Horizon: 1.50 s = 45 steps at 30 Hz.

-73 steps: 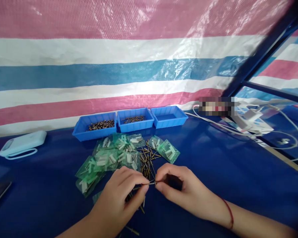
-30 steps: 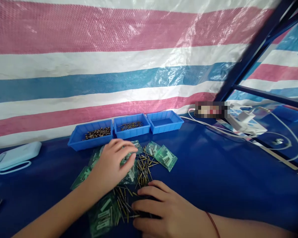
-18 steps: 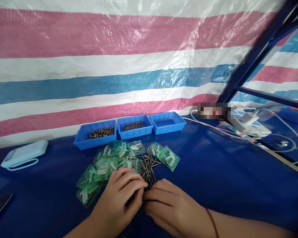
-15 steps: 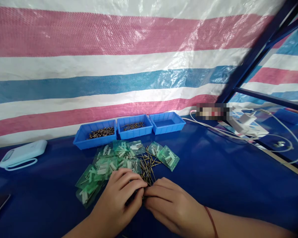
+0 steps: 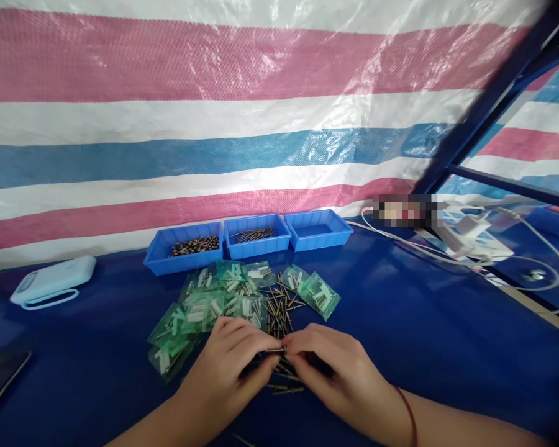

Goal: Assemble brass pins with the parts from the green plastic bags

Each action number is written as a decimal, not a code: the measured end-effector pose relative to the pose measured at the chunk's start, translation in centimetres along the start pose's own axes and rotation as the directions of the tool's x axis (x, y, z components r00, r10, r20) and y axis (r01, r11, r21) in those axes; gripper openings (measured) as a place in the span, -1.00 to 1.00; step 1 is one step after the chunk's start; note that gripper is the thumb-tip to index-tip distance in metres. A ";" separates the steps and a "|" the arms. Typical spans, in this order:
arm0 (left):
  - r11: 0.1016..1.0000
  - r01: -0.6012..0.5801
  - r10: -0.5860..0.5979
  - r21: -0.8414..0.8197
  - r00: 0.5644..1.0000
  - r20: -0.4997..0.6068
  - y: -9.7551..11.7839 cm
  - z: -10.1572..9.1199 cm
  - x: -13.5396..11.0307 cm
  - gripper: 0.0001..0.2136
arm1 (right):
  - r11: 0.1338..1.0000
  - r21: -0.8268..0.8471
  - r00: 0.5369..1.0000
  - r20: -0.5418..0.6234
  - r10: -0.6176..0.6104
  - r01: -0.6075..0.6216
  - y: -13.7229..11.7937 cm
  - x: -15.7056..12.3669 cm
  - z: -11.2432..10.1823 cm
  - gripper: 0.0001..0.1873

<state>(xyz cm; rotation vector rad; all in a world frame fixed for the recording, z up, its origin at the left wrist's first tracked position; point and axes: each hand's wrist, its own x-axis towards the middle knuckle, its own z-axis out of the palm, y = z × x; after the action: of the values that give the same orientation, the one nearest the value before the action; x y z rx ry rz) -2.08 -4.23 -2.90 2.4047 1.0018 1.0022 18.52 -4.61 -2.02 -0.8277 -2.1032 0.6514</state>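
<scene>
Rather slim, a straight, shiny pin (image 5: 274,350) in the left grip (image 5: 230,366)

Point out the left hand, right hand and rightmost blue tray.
left hand (image 5: 226,363): head view, back of the hand
right hand (image 5: 347,375): head view, back of the hand
rightmost blue tray (image 5: 323,241): head view, front wall

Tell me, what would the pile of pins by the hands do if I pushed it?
The pins would probably stay stiff, since they look like straight metal. Pushing one might drag others, because they lie crossed. Some may roll, as their bodies look round.
</scene>
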 end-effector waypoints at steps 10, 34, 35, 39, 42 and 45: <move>0.992 0.110 -0.117 -0.070 0.987 -0.106 0.1 -0.3 0.3 -0.93 | 0.942 0.158 0.955 0.031 0.295 -0.296 0.6 0.4 0.4 -0.88; 0.978 0.056 -0.054 0.203 0.998 -0.014 -1.5 -1.8 5.7 -0.85 | 0.992 -0.084 0.969 -0.236 0.067 -0.089 0.5 1.7 -3.2 -0.72; 0.962 0.071 -0.060 0.265 0.997 -0.051 -2.4 -2.1 7.2 -0.84 | 0.983 -0.062 0.943 -0.299 0.148 -0.174 1.3 1.9 -4.4 -0.72; 0.811 0.174 -0.091 0.559 0.981 -0.174 -6.4 -2.3 12.5 -0.81 | 0.823 -0.195 0.781 -0.487 0.391 -0.533 7.1 2.2 -10.8 -0.64; 0.779 0.202 -0.113 0.594 0.976 -0.184 -8.5 -1.6 14.4 -0.76 | 0.586 -0.388 0.681 -0.585 0.440 -0.712 11.8 1.5 -15.7 -0.60; 0.772 0.213 -0.125 0.599 0.975 -0.186 -8.9 -0.9 14.3 -0.71 | 0.442 -0.450 0.625 -0.644 0.441 -0.776 14.7 0.6 -19.2 -0.62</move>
<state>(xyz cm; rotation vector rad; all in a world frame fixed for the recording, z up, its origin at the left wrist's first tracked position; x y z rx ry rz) 0.16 12.31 -0.36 2.6866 1.8028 0.8722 38.63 8.76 -0.59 -2.0734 -1.5158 -0.0813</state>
